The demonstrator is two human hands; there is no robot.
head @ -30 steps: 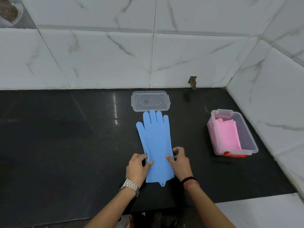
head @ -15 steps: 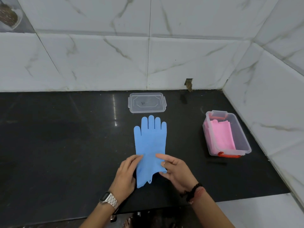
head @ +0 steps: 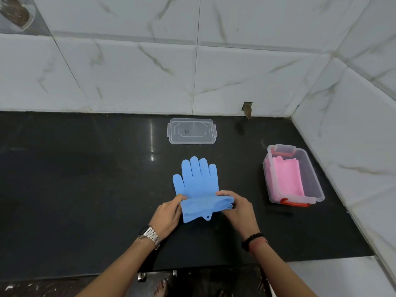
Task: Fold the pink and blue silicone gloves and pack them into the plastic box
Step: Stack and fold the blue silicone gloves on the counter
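Observation:
A blue silicone glove (head: 198, 181) lies on the black counter with its fingers pointing to the wall. Its cuff end is lifted and curled up toward the palm. My left hand (head: 169, 213) grips the cuff's left edge and my right hand (head: 237, 207) grips its right edge. To the right stands the clear plastic box (head: 317, 185) with red latches; a folded pink glove (head: 288, 177) lies inside it.
The box's clear lid (head: 191, 131) lies flat near the back wall, beyond the blue glove. White marble-tiled walls close the back and right sides. The counter's front edge runs just below my wrists, and a white surface (head: 334, 275) adjoins at lower right.
Both hands have taken hold of the blue glove's cuff, lifted it off the counter and begun folding it up over the palm. The camera view shifted slightly.

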